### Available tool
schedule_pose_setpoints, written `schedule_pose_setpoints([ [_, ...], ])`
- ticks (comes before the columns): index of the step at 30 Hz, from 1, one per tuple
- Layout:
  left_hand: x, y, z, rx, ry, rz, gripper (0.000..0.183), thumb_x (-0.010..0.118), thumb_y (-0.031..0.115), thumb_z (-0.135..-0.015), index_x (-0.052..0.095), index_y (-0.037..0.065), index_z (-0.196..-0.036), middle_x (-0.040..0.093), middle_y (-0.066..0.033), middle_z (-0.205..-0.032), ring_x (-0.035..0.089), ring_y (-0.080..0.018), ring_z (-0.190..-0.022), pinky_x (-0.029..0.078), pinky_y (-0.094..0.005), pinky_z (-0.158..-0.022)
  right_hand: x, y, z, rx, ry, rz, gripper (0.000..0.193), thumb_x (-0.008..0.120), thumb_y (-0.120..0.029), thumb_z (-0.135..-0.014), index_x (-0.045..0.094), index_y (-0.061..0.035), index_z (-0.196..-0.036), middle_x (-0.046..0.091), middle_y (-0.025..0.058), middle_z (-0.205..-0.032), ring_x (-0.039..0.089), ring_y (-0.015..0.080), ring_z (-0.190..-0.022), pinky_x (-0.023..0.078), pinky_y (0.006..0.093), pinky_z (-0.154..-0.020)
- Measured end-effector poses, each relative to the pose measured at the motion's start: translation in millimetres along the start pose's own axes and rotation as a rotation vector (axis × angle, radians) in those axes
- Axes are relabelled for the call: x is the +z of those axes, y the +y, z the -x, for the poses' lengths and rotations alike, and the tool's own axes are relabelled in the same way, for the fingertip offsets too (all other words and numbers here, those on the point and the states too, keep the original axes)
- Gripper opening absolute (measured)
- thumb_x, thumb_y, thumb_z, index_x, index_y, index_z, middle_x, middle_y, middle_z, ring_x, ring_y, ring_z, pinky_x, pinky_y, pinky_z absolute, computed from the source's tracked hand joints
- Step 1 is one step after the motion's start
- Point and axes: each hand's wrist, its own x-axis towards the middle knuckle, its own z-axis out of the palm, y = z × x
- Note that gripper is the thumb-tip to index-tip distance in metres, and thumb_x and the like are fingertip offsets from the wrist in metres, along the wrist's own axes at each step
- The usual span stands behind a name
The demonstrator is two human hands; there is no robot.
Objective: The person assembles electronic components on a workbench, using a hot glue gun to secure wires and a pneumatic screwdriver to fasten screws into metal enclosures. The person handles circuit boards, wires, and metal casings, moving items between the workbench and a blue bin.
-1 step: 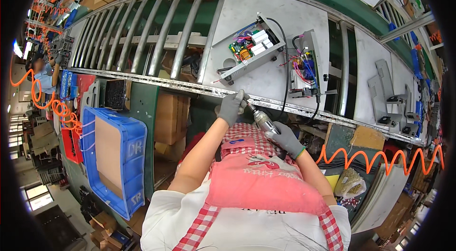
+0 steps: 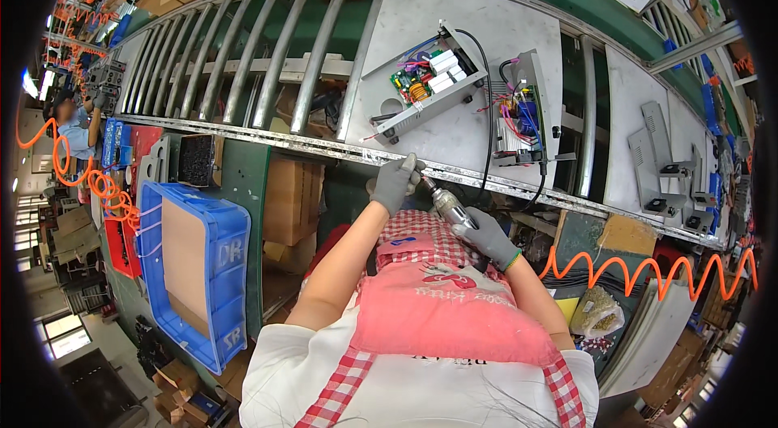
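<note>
Both my hands wear grey gloves and meet in front of my checked apron, by the near rail of the conveyor. My right hand (image 2: pixel 492 241) is wrapped round a metallic air screwdriver (image 2: pixel 447 205), which slants up and left. At its front end, the fingers of my left hand (image 2: pixel 395 185) are pinched together; what they hold, if anything, is too small to make out. Beyond the rail, an opened grey metal case (image 2: pixel 442 108) shows a green circuit board and white blocks inside. To its right stands a second opened case (image 2: pixel 523 124) with coloured wires and a metal heatsink.
Metal rollers (image 2: pixel 279 55) run left of the pale board (image 2: pixel 405 14) under the cases. A blue crate (image 2: pixel 231 266) lies on my left. An orange coiled hose (image 2: pixel 648 278) stretches along the right. Grey bent panels (image 2: pixel 652 152) lie farther right. Another person (image 2: pixel 77 132) stands far left.
</note>
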Motion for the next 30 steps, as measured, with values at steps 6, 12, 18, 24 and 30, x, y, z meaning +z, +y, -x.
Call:
schedule_pose_setpoints([
  [6,-16,-6,2,0.030,-0.070,-0.174,0.039,0.048,0.038,-0.098,0.064,0.002,-0.096,0.048,0.0024,-0.061,0.035,-0.0049,-0.047,0.028,-0.0201,-0.043,-1,16,-10,0.190,-0.221,-0.218,0.052,0.063,-0.034,-0.085,0.051,-0.0003,-0.122,0.060,0.0069,-0.094,0.056,0.0122,-0.078,0.047,0.0261,-0.070],
  [12,-30,-21,1,-0.072,-0.121,0.122,0.040,0.046,0.038,-0.099,0.061,0.001,-0.096,0.048,0.0006,-0.064,0.036,-0.0054,-0.049,0.028,-0.0200,-0.044,8,17,-16,0.210,-0.291,-0.407,0.036,0.056,-0.026,-0.088,0.053,-0.0023,-0.115,0.056,0.0028,-0.085,0.053,0.0095,-0.070,0.044,0.0241,-0.062],
  [18,-27,-19,1,-0.099,0.014,0.035,0.039,0.051,0.039,-0.097,0.062,0.002,-0.093,0.048,0.0013,-0.066,0.039,-0.0064,-0.051,0.032,-0.0190,-0.046,21,11,-26,0.164,-0.172,-0.527,0.029,0.057,-0.031,-0.088,0.054,-0.0045,-0.100,0.054,0.0013,-0.069,0.049,0.0084,-0.050,0.039,0.0236,-0.043],
  [24,-61,-37,-33,0.033,0.502,-0.044,0.036,0.053,0.041,-0.094,0.066,0.008,-0.098,0.051,0.0027,-0.065,0.041,-0.0065,-0.048,0.035,-0.0206,-0.043,33,15,-65,0.055,0.003,-0.064,0.041,0.067,-0.038,-0.083,0.054,-0.0048,-0.104,0.057,0.0044,-0.071,0.054,0.0089,-0.055,0.043,0.0258,-0.048],
  [30,-77,-8,-83,-0.165,0.312,0.527,0.022,0.051,0.031,-0.093,0.053,0.014,-0.079,0.040,0.0055,-0.056,0.035,-0.0063,-0.045,0.034,-0.0218,-0.041,45,4,-92,0.061,0.067,0.000,0.063,0.070,-0.055,-0.073,0.059,-0.0031,-0.107,0.064,0.0100,-0.081,0.062,0.0198,-0.074,0.048,0.0371,-0.073],
])
